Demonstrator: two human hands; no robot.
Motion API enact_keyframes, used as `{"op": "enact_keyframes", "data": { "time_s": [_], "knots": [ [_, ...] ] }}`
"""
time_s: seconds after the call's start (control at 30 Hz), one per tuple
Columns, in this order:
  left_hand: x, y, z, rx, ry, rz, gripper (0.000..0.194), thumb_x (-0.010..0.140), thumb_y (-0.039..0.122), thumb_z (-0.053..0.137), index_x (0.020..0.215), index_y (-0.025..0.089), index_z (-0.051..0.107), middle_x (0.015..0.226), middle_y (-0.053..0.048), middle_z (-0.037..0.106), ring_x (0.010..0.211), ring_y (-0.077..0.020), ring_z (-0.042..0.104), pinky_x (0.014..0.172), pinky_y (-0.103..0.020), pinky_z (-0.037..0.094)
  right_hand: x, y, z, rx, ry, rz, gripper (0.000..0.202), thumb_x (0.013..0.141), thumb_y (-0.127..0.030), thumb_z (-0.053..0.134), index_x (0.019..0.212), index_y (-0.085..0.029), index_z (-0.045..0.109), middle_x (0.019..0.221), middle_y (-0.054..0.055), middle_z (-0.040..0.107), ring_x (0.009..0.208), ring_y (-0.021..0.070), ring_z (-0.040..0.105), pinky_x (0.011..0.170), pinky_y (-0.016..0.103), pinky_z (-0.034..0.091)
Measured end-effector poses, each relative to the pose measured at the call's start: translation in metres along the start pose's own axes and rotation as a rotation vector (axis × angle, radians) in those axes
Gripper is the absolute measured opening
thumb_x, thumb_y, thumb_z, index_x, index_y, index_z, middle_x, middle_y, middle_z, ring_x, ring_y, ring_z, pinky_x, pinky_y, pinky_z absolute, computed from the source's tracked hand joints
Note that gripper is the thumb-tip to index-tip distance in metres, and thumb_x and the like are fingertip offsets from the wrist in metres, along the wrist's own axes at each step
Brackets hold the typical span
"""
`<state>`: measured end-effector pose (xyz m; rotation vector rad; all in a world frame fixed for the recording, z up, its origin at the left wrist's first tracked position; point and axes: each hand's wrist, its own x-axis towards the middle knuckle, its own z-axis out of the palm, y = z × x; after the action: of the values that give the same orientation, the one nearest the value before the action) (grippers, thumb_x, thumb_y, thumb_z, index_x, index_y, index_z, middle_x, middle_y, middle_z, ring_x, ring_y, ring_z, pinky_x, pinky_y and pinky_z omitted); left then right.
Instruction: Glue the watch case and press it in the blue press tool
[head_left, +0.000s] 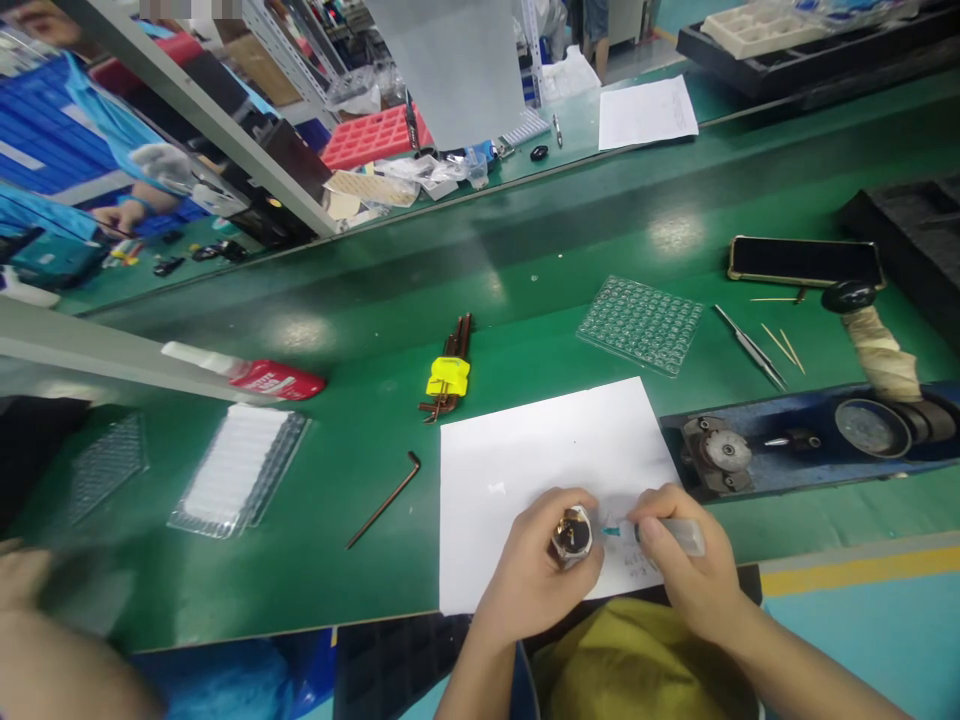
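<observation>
My left hand (544, 565) is closed around a small watch-like piece (573, 534) with a dark face and a shiny metal rim. Just to its right, my right hand (691, 560) grips a translucent dispenser bottle (684, 537). The bottle's teal tip (612, 531) points left, toward the watch-like piece; a small gap shows between them. Both hands are over the front part of a white sheet of paper (540, 450), which bears some faint writing near my right hand.
A metal fixture (726, 452) lies right of the paper. Behind are tweezers (750, 347), a clear tray (643, 324) and a phone (806, 262). Leftward are a hex key (384, 500), a yellow key holder (448, 376) and a red bottle (277, 380). Another person's arm (60, 640) is at far left.
</observation>
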<state>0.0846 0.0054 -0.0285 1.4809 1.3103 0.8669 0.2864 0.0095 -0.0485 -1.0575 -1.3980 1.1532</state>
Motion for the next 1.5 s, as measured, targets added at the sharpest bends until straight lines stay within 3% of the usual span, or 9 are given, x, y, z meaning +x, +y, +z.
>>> {"op": "enact_keyframes", "data": {
  "time_s": [0.37, 0.7, 1.1, 1.33, 1.5],
  "knots": [
    [-0.0018, 0.0039, -0.0015, -0.032, -0.012, -0.04, 0.04, 0.081, 0.012, 0.065, 0.118, 0.025, 0.071, 0.108, -0.002, 0.074, 0.095, -0.0201, 0.07, 0.086, -0.03, 0.054, -0.0009, 0.0011, -0.0008, 0.038, -0.013, -0.064, 0.01, 0.108, -0.025, 0.062, 0.103, -0.025, 0.07, 0.079, -0.003, 0.066, 0.063, 0.0133, 0.059, 0.059, 0.022, 0.047],
    [-0.0035, 0.0037, 0.0001, -0.041, 0.013, -0.037, 0.041, 0.083, 0.011, 0.066, 0.12, 0.026, 0.071, 0.106, -0.001, 0.074, 0.094, -0.0197, 0.069, 0.086, -0.03, 0.052, 0.0009, -0.0014, -0.0011, 0.015, -0.008, -0.004, 0.021, 0.108, -0.028, 0.06, 0.09, -0.022, 0.069, 0.072, 0.0, 0.064, 0.059, 0.0149, 0.057, 0.055, 0.025, 0.045],
    [-0.0017, 0.0025, 0.0011, -0.038, 0.013, -0.028, 0.041, 0.082, 0.01, 0.064, 0.118, 0.026, 0.072, 0.103, 0.0, 0.073, 0.091, -0.0187, 0.068, 0.084, -0.029, 0.052, -0.0001, -0.0025, -0.0011, -0.022, 0.019, -0.069, 0.011, 0.106, -0.022, 0.062, 0.1, -0.025, 0.071, 0.08, -0.002, 0.07, 0.065, 0.014, 0.064, 0.061, 0.021, 0.051],
    [-0.0016, 0.0031, 0.0019, -0.016, 0.01, -0.026, 0.04, 0.082, 0.01, 0.065, 0.118, 0.026, 0.072, 0.105, -0.001, 0.073, 0.097, -0.0206, 0.07, 0.088, -0.031, 0.053, -0.0003, -0.0014, -0.0018, -0.038, -0.014, -0.017, 0.024, 0.108, -0.029, 0.06, 0.087, -0.022, 0.07, 0.072, 0.0, 0.066, 0.059, 0.0155, 0.059, 0.055, 0.025, 0.047],
    [-0.0004, 0.0053, 0.0014, -0.019, 0.018, -0.03, 0.039, 0.082, 0.01, 0.065, 0.117, 0.025, 0.072, 0.104, -0.001, 0.073, 0.093, -0.0196, 0.069, 0.086, -0.03, 0.053, -0.0002, -0.0002, -0.0034, -0.018, -0.026, -0.009, 0.022, 0.107, -0.032, 0.061, 0.091, -0.021, 0.072, 0.07, 0.001, 0.065, 0.056, 0.0163, 0.056, 0.053, 0.027, 0.045]
  ]
}}
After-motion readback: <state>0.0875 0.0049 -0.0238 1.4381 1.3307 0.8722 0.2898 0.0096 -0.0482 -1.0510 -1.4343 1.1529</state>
